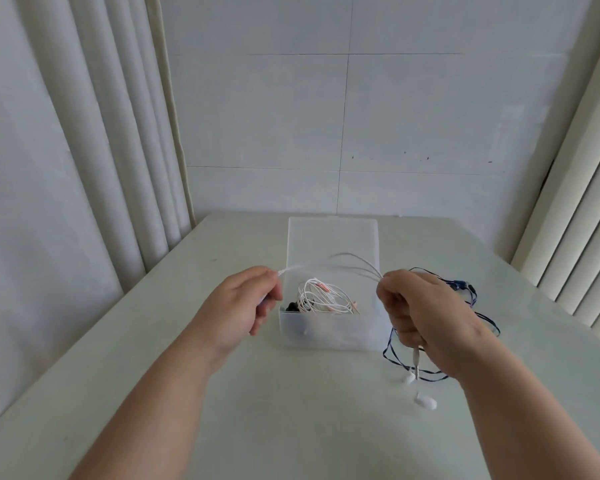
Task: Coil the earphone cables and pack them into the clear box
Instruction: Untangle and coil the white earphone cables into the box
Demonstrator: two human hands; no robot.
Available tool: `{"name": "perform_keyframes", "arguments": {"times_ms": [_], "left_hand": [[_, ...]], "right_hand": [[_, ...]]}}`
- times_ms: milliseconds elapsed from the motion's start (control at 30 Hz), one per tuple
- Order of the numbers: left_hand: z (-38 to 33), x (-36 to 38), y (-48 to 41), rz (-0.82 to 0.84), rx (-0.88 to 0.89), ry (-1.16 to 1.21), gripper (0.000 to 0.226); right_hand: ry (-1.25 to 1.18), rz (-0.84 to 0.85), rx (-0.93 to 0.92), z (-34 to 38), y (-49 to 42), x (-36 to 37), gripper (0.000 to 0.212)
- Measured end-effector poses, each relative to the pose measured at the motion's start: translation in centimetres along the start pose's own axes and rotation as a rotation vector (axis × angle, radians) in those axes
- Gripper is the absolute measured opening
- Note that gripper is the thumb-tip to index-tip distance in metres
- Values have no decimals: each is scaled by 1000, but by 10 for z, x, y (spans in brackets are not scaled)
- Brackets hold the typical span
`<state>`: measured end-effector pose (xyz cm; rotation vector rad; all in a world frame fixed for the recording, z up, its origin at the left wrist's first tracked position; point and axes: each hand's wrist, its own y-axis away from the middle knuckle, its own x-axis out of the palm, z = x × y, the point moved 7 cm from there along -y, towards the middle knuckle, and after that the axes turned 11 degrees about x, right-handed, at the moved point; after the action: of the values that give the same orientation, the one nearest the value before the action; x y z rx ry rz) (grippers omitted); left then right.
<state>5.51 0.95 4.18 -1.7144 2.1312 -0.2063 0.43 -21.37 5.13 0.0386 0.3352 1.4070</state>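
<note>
landmark: a translucent clear plastic box [329, 336] stood open on the pale table [222, 410]; its flat lid [333, 237] lay back on the far side of the box.
left hand: the left hand [243, 303] was raised just left of the box, thumb and fingers pinching one end of a bundled thin white earphone cable [347, 258].
right hand: the right hand [426, 317] was raised just right of the box, fingers curled round the other end of the same bundle.
white cable position: several strands arched from hand to hand above the open top of the box, apart from its contents; the strands were blurred near the left hand.
hanging parts: below the right hand, right of the box's front corner, a slim white plug [417, 362] and two white earbuds [426, 401] hung down; contact with the table could not be told.
box contents: a coiled white-and-pink earphone cable [321, 297] lay inside the box; a small black item [291, 306] sat at the left inner side, its kind unreadable.
uncoiled cable: a dark blue earphone cable [478, 306] lay loose on the table right of the box, partly hidden behind the right hand.
surroundings: pale curtain folds [66, 133] hung left of the box; a white panelled wall [361, 116] stood behind the box.
</note>
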Motion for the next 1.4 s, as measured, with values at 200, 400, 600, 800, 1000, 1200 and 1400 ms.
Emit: {"name": "perform_keyframes", "arguments": {"times_ms": [200, 400, 600, 800, 1000, 1200, 1400], "left_hand": [[-12, 5, 2, 68, 67, 5, 23], [-12, 3, 3, 2, 56, 71, 17], [-20, 11, 3, -49, 73, 142, 15], [-23, 18, 4, -100, 87, 223, 13], [-20, 13, 1, -196, 119, 233, 7], [-2, -1, -2, -301, -12, 495, 17], [0, 12, -4, -205, -96, 1002, 13]], "right_hand": [[-54, -84, -50, 1, -6, -5, 36], [51, -96, -34, -6, -13, 1, 29], [135, -86, -55, -9, -14, 14, 25], [-51, 57, -136, -2, -3, 40, 26], [-55, 351, -100, -9, 3, 73, 38], [-112, 320, 17, -14, -1, 61, 26], [-272, 370, -33, -4, 3, 56, 30]]}}
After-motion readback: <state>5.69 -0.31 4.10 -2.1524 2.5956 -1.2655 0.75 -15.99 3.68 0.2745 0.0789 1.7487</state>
